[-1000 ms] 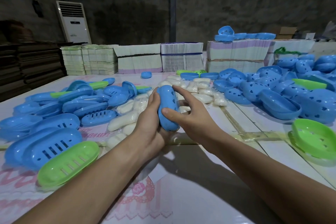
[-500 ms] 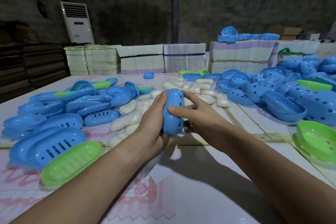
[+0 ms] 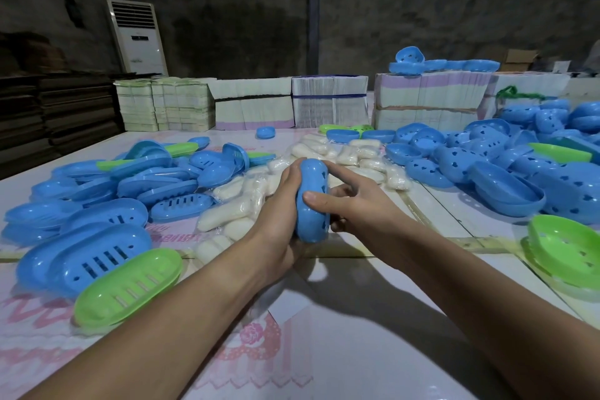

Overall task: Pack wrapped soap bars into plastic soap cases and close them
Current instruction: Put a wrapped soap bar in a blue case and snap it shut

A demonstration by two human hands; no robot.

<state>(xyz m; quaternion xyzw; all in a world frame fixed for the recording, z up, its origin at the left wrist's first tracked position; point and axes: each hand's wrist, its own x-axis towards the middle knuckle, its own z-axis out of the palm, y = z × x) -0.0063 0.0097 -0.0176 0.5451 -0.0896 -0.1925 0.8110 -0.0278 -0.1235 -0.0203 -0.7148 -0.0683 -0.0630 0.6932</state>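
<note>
Soap case (image 3: 312, 201), blue, held on edge above table's middle btwn your left hand (image 3: 279, 204) & right hand (image 3: 354, 201), both wrapped tight: squeeze evenly till halves snap shut.

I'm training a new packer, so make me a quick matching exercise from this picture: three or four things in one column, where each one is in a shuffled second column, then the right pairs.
Things
1. closed blue plastic soap case
2. green slotted plastic case half
3. pile of white wrapped soap bars
4. white floor-standing air conditioner

Places
A. against the far wall, back left
B. gripped between left hand and right hand
C. near left of the table, beside blue halves
D. mid-table, behind the hands

Pairs: 1-B, 2-C, 3-D, 4-A
</note>
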